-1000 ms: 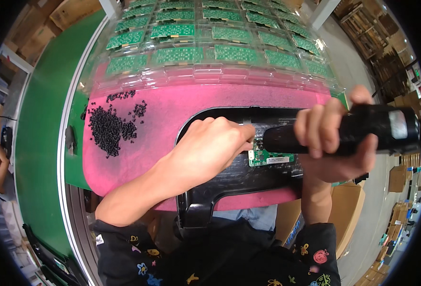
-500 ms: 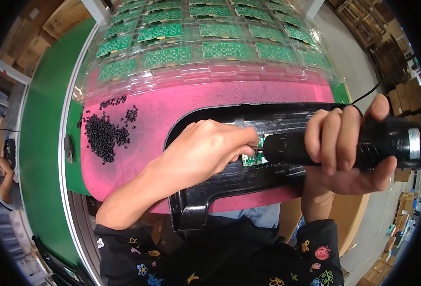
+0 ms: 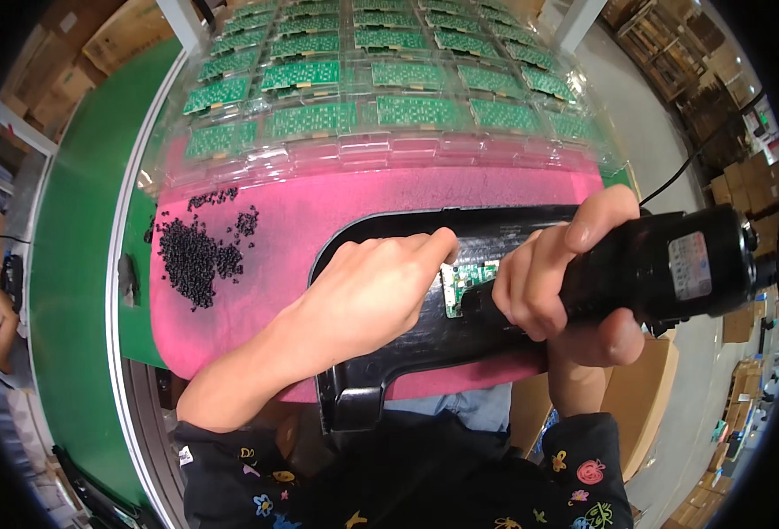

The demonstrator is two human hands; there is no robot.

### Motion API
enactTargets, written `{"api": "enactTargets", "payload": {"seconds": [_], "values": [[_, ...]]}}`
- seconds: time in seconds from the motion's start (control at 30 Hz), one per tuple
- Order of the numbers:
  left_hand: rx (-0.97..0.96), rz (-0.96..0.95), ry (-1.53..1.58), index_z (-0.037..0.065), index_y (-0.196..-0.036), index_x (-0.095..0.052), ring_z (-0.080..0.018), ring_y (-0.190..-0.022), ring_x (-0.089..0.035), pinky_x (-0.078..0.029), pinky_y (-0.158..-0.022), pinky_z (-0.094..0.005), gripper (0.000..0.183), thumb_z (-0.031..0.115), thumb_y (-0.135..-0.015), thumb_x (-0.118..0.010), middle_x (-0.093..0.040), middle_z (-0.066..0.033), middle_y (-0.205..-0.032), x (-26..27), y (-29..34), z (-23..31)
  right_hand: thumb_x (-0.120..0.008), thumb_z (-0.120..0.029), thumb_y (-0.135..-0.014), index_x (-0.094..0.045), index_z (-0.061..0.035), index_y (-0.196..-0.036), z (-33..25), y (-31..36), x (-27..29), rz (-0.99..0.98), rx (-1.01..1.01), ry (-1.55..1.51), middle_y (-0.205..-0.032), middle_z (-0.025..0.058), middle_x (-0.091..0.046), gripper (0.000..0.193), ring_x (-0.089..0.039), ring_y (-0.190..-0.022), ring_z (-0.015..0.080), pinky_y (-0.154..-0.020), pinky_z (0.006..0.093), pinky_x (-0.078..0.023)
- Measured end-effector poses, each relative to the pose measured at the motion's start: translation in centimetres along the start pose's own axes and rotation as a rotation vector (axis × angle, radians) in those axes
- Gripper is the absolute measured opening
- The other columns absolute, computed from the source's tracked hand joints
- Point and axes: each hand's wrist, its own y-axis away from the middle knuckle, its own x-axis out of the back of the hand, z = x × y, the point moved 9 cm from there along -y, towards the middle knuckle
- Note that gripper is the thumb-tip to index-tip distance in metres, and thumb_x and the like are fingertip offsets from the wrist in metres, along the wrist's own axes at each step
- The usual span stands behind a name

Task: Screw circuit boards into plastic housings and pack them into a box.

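My right hand is wrapped round a thick black electric screwdriver, which lies nearly level. Its narrow end comes down over the lower part of a small green circuit board. The board sits inside a long black plastic housing, seen from its hollow side. My left hand is at the board's left edge, thumb and fingers pinched together. Whatever is between those fingertips is hidden. The very tip of the screwdriver cannot be made out.
A pile of small black screws lies on the left of the pink mat. Beyond it are stacked clear plastic trays with rows of green circuit boards. A black cord runs at the right, near cardboard boxes.
The screwdriver's end has shifted toward me and left, to the lower part of the board, its body swinging round. My left fingertips have moved off it to the board's upper left.
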Motion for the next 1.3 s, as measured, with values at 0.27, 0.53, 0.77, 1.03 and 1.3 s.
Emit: {"api": "enactTargets", "payload": {"seconds": [0.27,0.53,0.77,1.03,1.3], "values": [[-0.091,0.013,0.032,0.001,-0.099,-0.050,-0.0385,-0.082,-0.064,-0.050,-0.060,-0.0469,0.019,0.000,-0.081,-0.057,-0.064,-0.0175,-0.083,0.1,0.1,0.2,-0.078,-0.041,-0.080,-0.049,-0.0003,-0.104,1.6,0.4,-1.1,-0.186,-0.189,0.016,-0.063,0.0026,-0.049,0.055,-0.043,-0.050,0.0105,-0.047,0.0255,-0.035],[-0.116,0.106,0.025,0.002,-0.094,-0.056,-0.0370,-0.082,-0.065,-0.051,-0.063,-0.0469,0.013,0.007,-0.084,-0.062,-0.065,-0.0159,-0.081,0.9,0.2,0.9,-0.079,-0.006,-0.069,-0.050,-0.0002,-0.118,1.5,1.1,-0.8,-0.161,-0.160,-0.082,-0.065,0.0006,-0.054,0.057,-0.052,-0.061,0.0082,-0.056,0.0232,-0.038],[-0.200,0.005,0.308,-0.001,-0.097,-0.065,-0.0308,-0.075,-0.064,-0.051,-0.066,-0.0379,0.026,0.000,-0.073,-0.073,-0.065,-0.0136,-0.078,0.1,0.2,1.7,-0.067,-0.043,-0.087,-0.042,-0.0115,-0.111,-3.0,1.0,0.2,-0.042,0.363,-0.217,-0.051,-0.0039,-0.047,0.047,-0.042,-0.034,0.0084,-0.036,0.0226,-0.038],[-0.275,0.056,0.374,-0.002,-0.098,-0.064,-0.0292,-0.074,-0.065,-0.052,-0.064,-0.0357,0.026,-0.001,-0.074,-0.073,-0.065,-0.0139,-0.080,0.6,0.1,2.4,-0.069,-0.041,-0.087,-0.041,-0.0112,-0.111,-4.0,1.2,1.3,0.020,0.437,-0.260,-0.051,-0.0033,-0.048,0.048,-0.044,-0.034,0.0076,-0.035,0.0214,-0.038],[-0.200,0.043,0.471,0.001,-0.109,-0.064,-0.0236,-0.078,-0.068,-0.056,-0.069,-0.0318,0.038,0.006,-0.073,-0.078,-0.067,-0.0106,-0.085,0.5,-0.3,2.6,-0.069,-0.043,-0.085,-0.041,-0.0124,-0.109,-5.0,1.4,2.1,0.013,0.396,-0.236,-0.053,-0.0024,-0.050,0.048,-0.044,-0.035,0.0086,-0.037,0.0231,-0.040]]}}
